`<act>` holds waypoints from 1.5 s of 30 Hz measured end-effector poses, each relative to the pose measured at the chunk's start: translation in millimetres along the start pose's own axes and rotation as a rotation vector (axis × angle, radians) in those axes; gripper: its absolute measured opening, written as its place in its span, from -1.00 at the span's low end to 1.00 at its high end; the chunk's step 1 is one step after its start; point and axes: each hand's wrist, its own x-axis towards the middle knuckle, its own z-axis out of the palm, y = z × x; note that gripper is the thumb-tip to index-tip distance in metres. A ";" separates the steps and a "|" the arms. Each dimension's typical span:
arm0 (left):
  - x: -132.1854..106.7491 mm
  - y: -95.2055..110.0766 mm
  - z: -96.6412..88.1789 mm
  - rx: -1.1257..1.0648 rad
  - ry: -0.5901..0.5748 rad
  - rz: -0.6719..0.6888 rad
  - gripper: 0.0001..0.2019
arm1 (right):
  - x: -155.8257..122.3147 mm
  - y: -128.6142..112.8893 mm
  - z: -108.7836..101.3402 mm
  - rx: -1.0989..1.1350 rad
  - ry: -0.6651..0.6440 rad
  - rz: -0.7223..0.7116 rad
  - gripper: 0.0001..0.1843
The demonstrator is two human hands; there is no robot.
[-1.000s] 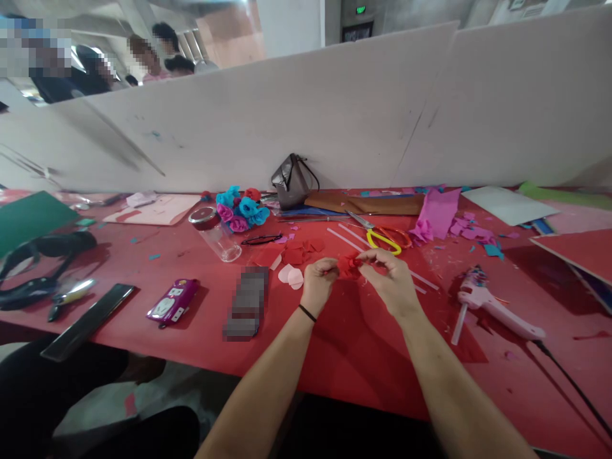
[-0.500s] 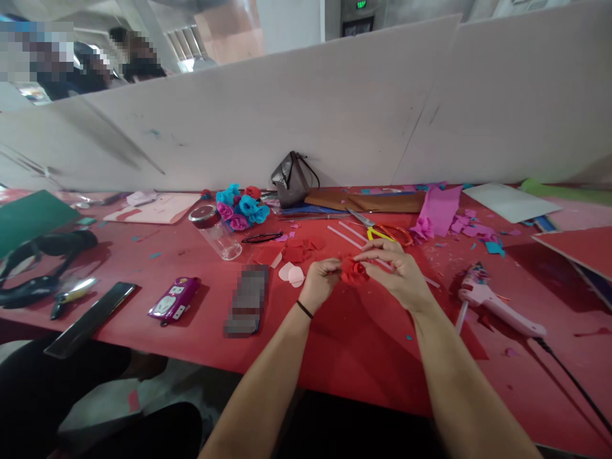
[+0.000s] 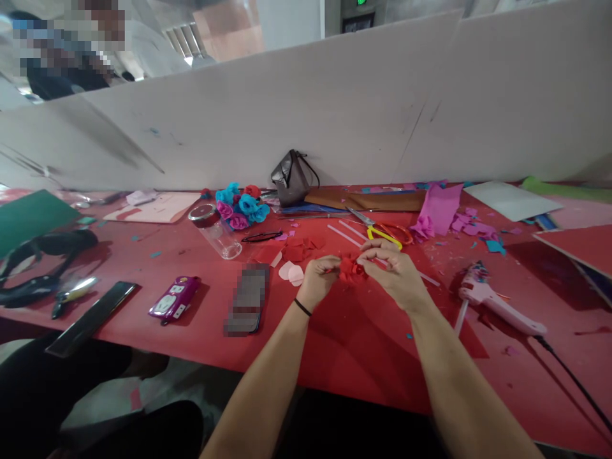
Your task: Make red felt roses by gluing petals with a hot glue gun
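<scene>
A red paper flower (image 3: pixel 352 273) is held just above the red counter (image 3: pixel 344 376), in front of the person. It appears partly formed: petals are gathered around a curled centre, while loose red pieces (image 3: pixel 299 250) are left unattached behind the left hand (image 3: pixel 316 282). Its left edge is pinched by that hand's fingertips; its right side is pinched between thumb and fingers of the right hand (image 3: pixel 394 275). The petals are bright red, ruffled and uneven; finer folds cannot be made out.
</scene>
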 end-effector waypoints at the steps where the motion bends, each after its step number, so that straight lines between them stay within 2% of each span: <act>1: 0.2 0.5 0.3 -0.011 -0.006 0.004 -0.86 | -0.4 0.1 0.4 -0.005 0.007 0.001 -0.83; 5: 0.8 2.6 0.0 -0.020 0.002 0.031 -0.88 | -1.2 1.7 1.9 0.033 0.029 0.007 -0.85; 11: 0.8 0.1 -1.7 0.026 0.117 0.032 -0.90 | -1.8 1.5 2.0 0.130 0.140 0.008 -0.84; 19: 1.4 -0.3 0.1 -0.005 0.178 -0.007 -0.85 | -4.0 -8.0 4.7 -0.075 0.093 -0.055 -0.91; 25: 2.5 -5.5 1.6 -0.039 0.261 -0.038 -0.82 | -4.0 -10.6 6.8 -0.070 0.094 -0.029 -0.94; 29: 0.8 -3.0 3.5 -0.064 0.231 -0.060 -0.84 | -4.2 -10.9 6.9 -0.045 0.098 0.015 -0.92; 33: 0.2 -0.7 4.8 -0.091 0.167 -0.074 -0.92 | -4.0 -5.7 7.4 0.090 0.063 0.078 -0.89; 37: 1.1 -0.1 4.8 -0.135 0.171 -0.075 -0.93 | -3.3 -0.7 8.8 0.175 0.035 0.099 -0.89; 41: 1.3 2.9 5.1 -0.160 0.138 -0.071 -0.89 | -3.1 -3.1 7.1 0.178 0.029 0.092 -0.90; 45: 0.3 6.0 6.2 -0.141 0.143 -0.085 -0.92 | -3.1 -9.4 3.9 0.076 0.049 0.061 -0.91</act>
